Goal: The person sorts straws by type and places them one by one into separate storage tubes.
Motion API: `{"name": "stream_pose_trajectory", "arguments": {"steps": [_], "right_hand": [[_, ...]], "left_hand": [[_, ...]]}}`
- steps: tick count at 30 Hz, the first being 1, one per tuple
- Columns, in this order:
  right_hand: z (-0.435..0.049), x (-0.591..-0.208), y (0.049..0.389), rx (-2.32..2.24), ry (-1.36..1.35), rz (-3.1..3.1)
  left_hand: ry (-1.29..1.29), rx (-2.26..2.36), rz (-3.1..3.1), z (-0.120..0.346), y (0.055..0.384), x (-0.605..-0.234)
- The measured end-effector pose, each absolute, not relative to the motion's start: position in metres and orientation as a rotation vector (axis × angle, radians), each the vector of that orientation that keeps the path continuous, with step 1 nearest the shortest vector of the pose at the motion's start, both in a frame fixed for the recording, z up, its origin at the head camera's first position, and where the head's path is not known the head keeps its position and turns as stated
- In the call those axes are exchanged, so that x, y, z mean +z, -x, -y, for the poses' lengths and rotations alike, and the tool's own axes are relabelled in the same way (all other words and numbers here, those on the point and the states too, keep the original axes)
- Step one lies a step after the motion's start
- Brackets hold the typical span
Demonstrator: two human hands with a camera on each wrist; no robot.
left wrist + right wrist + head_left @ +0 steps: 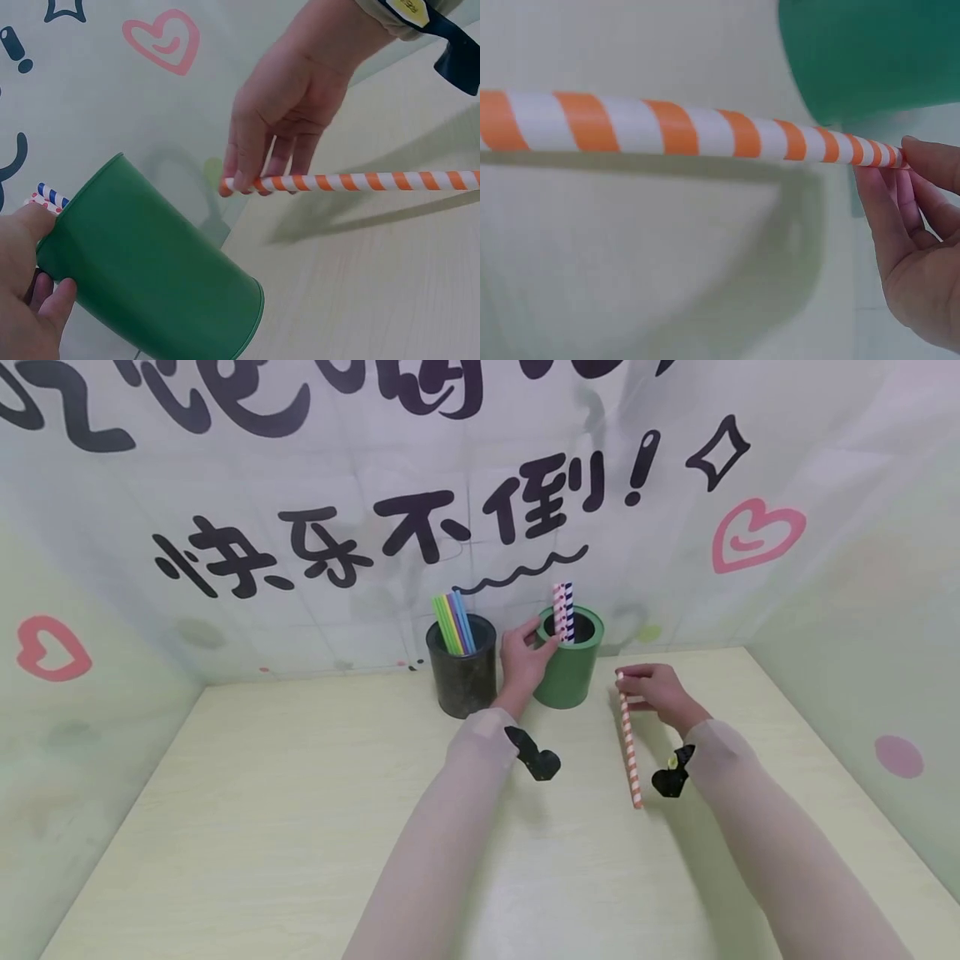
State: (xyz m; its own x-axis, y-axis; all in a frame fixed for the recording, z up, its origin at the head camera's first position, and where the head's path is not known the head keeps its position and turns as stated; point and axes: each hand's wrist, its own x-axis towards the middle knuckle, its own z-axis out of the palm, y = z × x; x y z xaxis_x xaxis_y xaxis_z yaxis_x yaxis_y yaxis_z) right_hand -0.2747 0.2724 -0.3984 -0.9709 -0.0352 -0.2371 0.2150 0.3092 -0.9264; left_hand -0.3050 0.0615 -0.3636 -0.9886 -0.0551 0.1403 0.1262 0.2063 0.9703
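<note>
My right hand (654,689) pinches an orange-and-white striped paper straw (628,739) by its far end, to the right of the green cup. The straw slants toward me, its other end low over the table. My left hand (523,662) grips the green cup (567,675) at its left rim, fingers on the rim beside the straws. Inside that cup stand a pink-patterned paper straw (559,610) and a dark-blue-and-white striped one (569,614). In the left wrist view the left hand (34,285) shows only partly, at the cup's mouth.
Left of the green cup stands a black cup (463,681) with several green, yellow, purple and blue straws (454,625). Both cups are near the back of a pale wooden table (285,818). A printed backdrop (420,468) rises behind, with side panels left and right.
</note>
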Motion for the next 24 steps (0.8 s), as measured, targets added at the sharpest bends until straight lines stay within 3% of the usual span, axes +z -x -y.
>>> {"name": "stream_pose_trajectory", "arguments": {"steps": [24], "right_hand": [[-0.238, -0.250, 0.303, -2.216, 0.007, -2.469]], "left_hand": [[0.080, -1.894, 2.324, -0.063, 0.307, -0.363]]}}
